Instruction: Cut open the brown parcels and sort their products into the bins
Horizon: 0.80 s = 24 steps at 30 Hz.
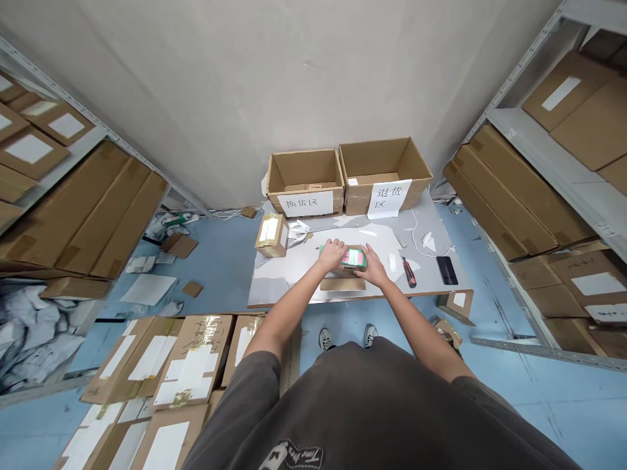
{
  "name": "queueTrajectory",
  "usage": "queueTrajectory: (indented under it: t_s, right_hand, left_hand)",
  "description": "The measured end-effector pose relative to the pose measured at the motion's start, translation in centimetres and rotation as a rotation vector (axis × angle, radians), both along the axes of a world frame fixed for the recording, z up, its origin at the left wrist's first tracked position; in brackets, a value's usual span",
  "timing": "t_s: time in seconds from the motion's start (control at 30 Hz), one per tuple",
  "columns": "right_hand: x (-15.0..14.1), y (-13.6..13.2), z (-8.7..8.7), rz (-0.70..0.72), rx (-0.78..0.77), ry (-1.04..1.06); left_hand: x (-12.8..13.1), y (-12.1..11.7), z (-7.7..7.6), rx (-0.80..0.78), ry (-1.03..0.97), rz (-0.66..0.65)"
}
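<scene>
A small green packet with a pink and white label lies between my two hands, over a small opened cardboard box at the table's front edge. My left hand is closed on the left side of the packet, its fingers partly hidden. My right hand grips the right side, thumb and fingers bent around that edge. One flap of the box sticks out toward me. Whether the packet sits inside the box or just above it, I cannot tell.
Two open cartons with paper signs, one on the left and one on the right, line the table's back. A taped box stands left. A red-and-black cutter and a phone lie right. Shelves with boxes flank both sides.
</scene>
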State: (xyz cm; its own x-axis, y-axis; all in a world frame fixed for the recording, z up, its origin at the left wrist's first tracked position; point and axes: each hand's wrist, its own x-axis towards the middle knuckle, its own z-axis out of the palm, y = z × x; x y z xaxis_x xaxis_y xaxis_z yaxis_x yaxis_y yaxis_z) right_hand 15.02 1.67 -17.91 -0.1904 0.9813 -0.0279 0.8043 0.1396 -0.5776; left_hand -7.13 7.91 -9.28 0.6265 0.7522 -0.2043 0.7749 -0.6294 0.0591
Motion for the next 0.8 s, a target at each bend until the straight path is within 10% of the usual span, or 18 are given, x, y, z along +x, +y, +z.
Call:
queueTrajectory:
  t_s: [0.5,0.8]
  right_hand:
    - [-0.9,2.1,2.5,0.005,-0.001,-0.072]
    - [-0.8,2.1,0.6,-0.128,0.009,0.385]
  left_hand:
    - [-1.7,-1.1,2.7,0.062,-0.116,-0.040]
    - [-4.9,-2.8,0.5,0.162,-0.447,0.526]
